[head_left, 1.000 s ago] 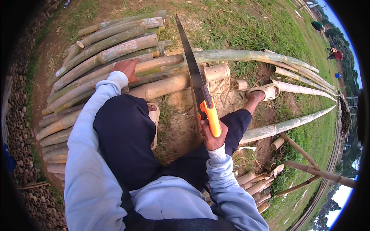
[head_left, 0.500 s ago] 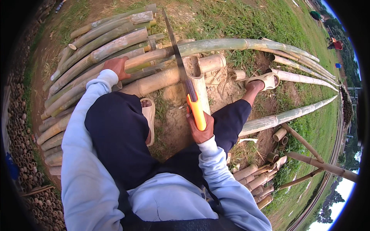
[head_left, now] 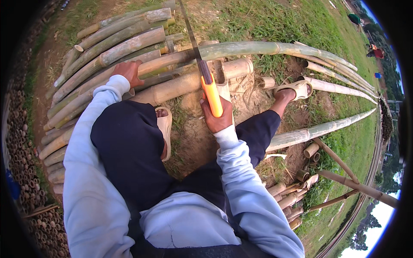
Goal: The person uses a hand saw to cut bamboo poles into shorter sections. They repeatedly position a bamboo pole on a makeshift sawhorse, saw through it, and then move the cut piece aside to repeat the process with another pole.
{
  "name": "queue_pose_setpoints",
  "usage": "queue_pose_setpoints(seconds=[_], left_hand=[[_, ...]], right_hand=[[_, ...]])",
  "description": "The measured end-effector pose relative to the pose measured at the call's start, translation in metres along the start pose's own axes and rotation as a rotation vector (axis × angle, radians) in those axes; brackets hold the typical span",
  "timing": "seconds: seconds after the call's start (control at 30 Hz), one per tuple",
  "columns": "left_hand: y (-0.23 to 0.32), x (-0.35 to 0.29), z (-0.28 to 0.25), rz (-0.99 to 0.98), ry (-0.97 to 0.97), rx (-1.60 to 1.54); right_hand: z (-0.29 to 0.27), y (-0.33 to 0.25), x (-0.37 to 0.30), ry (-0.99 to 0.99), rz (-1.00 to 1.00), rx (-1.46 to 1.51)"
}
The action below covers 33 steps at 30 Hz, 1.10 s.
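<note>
My left hand (head_left: pixel 128 72) is closed around a long bamboo pole (head_left: pixel 241 49) that runs across the far side of me from left to right. In my right hand (head_left: pixel 216 115) is a hand saw (head_left: pixel 211 93) with an orange handle. Its dark blade lies across the pole just right of my left hand, pointing away from me, with the tip at the top of the view. Below the pole rest a thicker bamboo log (head_left: pixel 172 89) and a notched bamboo piece (head_left: pixel 220 74). Whether the teeth have cut into the pole cannot be made out.
Cut bamboo lengths (head_left: pixel 133 45) lie stacked at left. More long poles (head_left: pixel 320 129) stretch off to the right. Short offcuts (head_left: pixel 290 198) sit beside a bamboo frame (head_left: pixel 340 161). My sandalled feet (head_left: pixel 297 90) are on either side of the work. Two people (head_left: pixel 376 52) appear far off.
My right hand has pushed the saw away from me and slightly left, so its handle is nearer the pole. The left hand keeps its hold on the pole.
</note>
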State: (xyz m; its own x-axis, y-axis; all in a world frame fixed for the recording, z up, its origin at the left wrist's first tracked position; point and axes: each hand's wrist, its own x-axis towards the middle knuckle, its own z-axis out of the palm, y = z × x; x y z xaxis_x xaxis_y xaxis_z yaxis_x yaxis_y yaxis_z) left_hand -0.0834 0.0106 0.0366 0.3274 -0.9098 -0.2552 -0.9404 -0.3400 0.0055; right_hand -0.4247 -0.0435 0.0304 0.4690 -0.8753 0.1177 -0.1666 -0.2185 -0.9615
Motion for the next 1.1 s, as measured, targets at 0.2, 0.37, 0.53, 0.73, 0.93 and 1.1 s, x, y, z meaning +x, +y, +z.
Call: queue_pose_setpoints(seconds=[0.2,0.37,0.53,0.73,0.93,1.1], left_hand=[[-0.005,0.001,0.003,-0.011,0.002,-0.009],[0.000,0.003,0.001,-0.011,0.029,-0.031],[-0.001,0.001,0.000,0.004,0.014,0.004],[-0.007,-0.004,0.002,-0.044,-0.018,-0.021],[0.009,0.004,0.000,-0.014,0.014,-0.016],[0.005,0.002,0.010,-0.002,0.004,0.002]], right_hand=[[-0.052,-0.019,-0.153,-0.008,0.084,-0.102],[-0.015,0.001,-0.021,-0.042,0.061,-0.048],[-0.002,0.003,0.002,-0.067,0.043,-0.051],[-0.046,-0.031,-0.150,-0.001,0.127,-0.118],[-0.016,-0.001,-0.011,-0.037,0.063,-0.035],[-0.010,-0.001,-0.015,-0.032,0.066,-0.017]])
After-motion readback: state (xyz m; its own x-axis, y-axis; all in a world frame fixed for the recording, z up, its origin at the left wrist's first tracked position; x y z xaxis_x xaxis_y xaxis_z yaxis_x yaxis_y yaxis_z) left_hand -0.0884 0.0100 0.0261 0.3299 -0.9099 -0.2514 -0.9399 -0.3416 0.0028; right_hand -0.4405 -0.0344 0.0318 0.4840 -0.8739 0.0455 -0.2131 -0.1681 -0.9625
